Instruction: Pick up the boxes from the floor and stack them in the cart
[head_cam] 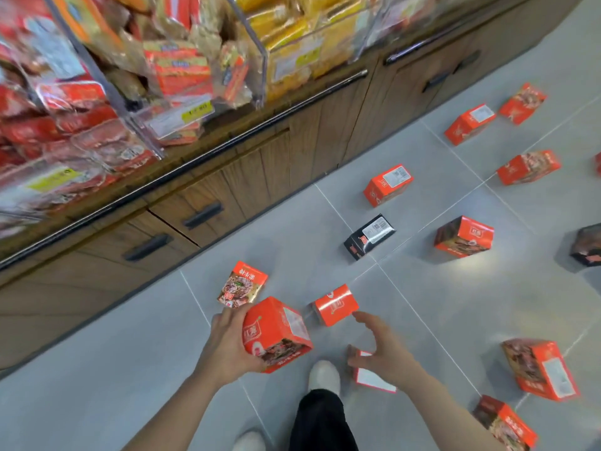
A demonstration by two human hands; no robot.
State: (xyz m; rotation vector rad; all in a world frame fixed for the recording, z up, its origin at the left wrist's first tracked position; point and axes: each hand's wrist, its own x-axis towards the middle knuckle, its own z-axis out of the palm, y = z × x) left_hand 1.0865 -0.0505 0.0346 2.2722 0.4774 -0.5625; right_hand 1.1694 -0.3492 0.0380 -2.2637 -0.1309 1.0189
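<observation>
My left hand [227, 346] grips a red box [276, 333] and holds it above the grey floor. My right hand [377, 349] hovers with spread fingers, holding nothing, between a small red box [335, 304] lying just beyond the fingertips and another red box [374, 379] partly hidden under the palm. Several more red boxes lie scattered on the tiles, among them one at mid-right [463, 236] and one at the lower right [540, 369]. A black box [369, 237] lies in the middle of the floor. No cart is in view.
A wooden cabinet [201, 216] with dark drawer handles runs diagonally along the left, topped by clear bins [156, 76] of packaged snacks. My white shoe [323, 375] and dark trouser leg [322, 421] stand below the hands. A second black box [588, 245] sits at the right edge.
</observation>
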